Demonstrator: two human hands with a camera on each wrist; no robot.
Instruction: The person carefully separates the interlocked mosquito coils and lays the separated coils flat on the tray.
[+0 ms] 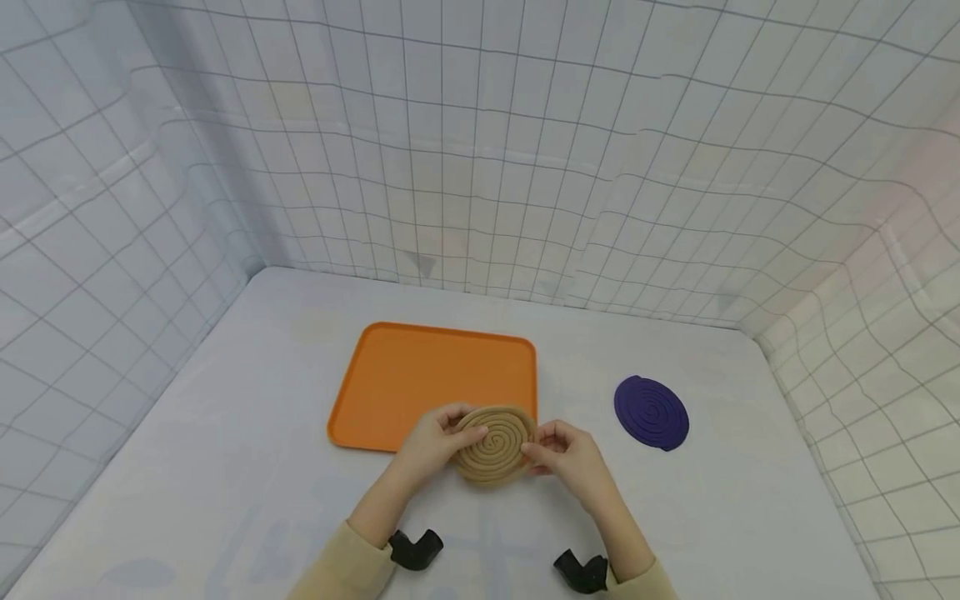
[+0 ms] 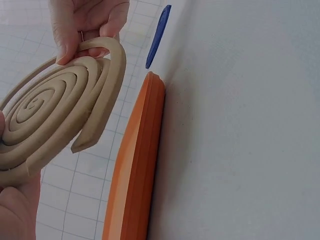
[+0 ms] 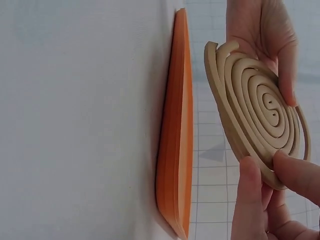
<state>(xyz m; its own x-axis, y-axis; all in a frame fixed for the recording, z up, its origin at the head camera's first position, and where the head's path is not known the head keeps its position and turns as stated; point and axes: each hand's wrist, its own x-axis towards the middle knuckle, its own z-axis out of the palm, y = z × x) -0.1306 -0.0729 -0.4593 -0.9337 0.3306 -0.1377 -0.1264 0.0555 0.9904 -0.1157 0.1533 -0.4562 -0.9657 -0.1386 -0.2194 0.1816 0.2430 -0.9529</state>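
A beige spiral trivet (image 1: 493,454) is held up over the near right edge of the orange tray (image 1: 435,379), tilted, its coiled face showing. My left hand (image 1: 429,446) grips its left side, thumb lying on the coils. At the opposite side, my right hand (image 1: 567,460) pinches the outer rim between thumb and fingers. In the left wrist view, the outer coil of the trivet (image 2: 47,112) stands partly apart from the inner ones, with a free end. The right wrist view shows the trivet (image 3: 260,100) clear of the tray, with both hands on it.
A dark purple spiral trivet (image 1: 651,412) lies flat on the white table (image 1: 735,500), right of the tray. Sheets with a grid pattern (image 1: 517,150) rise behind the table and along both sides. Dark curved pieces (image 1: 417,550) sit at both wrists.
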